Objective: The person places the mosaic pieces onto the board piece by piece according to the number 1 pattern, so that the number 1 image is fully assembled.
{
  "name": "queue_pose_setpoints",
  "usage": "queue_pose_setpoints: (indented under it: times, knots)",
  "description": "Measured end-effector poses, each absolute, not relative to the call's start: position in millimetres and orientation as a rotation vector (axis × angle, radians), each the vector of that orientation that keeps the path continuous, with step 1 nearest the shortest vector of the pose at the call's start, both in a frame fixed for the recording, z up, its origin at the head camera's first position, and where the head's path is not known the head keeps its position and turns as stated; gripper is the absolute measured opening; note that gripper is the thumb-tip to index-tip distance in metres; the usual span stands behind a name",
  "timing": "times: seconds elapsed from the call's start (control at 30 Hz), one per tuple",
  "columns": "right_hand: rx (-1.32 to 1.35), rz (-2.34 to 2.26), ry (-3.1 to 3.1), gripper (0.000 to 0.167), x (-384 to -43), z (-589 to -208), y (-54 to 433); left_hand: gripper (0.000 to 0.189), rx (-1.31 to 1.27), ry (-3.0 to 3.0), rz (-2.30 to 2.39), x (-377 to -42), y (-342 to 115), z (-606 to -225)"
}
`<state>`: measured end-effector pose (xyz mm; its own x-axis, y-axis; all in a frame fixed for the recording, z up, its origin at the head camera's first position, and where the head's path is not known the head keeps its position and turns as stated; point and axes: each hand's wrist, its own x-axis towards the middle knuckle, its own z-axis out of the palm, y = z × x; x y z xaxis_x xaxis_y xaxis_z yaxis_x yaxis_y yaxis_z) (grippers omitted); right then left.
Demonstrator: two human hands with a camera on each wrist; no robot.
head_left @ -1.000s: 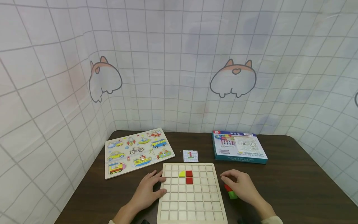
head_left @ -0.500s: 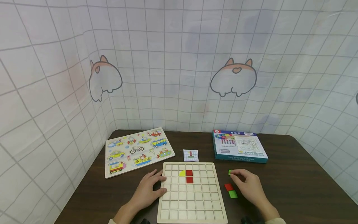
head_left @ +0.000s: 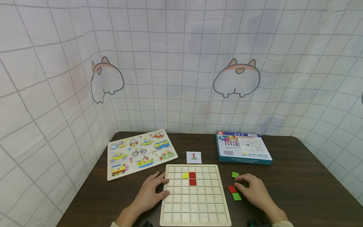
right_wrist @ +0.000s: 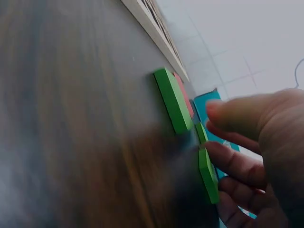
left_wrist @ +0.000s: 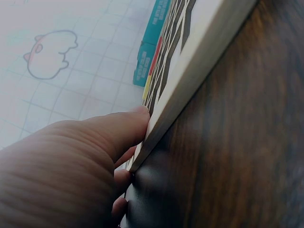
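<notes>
My left hand (head_left: 150,192) rests at the left edge of the pale wooden grid board (head_left: 195,208), its thumb and fingertips touching the frame. Two red square tiles (head_left: 192,182) and a yellow tile (head_left: 185,175) with a rounded or slanted edge sit in the board's upper cells. Right of the board, my right hand (head_left: 252,189) hovers low among loose tiles. Its thumb is close to a red tile (head_left: 232,189). A green tile (right_wrist: 207,175) lies by its fingertips, mostly hidden in the head view. Other green tiles (head_left: 235,174) (right_wrist: 173,102) lie beyond and nearer.
A small pattern card (head_left: 194,157) lies behind the board. At the back left is a picture puzzle board (head_left: 141,153) with vehicles. A flat blue-and-white box (head_left: 243,148) stands at the back right. A gridded cloth (head_left: 181,78) hangs behind the dark table (head_left: 297,189).
My right hand reached to a green tile, then drew back to the right and nearer. That green tile now lies uncovered beyond the fingers. The left hand has stayed put.
</notes>
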<state>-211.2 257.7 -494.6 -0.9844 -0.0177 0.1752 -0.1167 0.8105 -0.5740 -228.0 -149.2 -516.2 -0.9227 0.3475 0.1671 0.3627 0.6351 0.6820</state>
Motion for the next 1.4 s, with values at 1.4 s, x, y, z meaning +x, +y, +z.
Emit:
queue_pose_setpoints:
  times: [1.4]
  knots:
    - [0.316,0.948,-2.906,0.020,-208.3,-497.0,263.5,0.037,-0.597,-2.844,-1.205,-227.5,-148.8,-512.5]
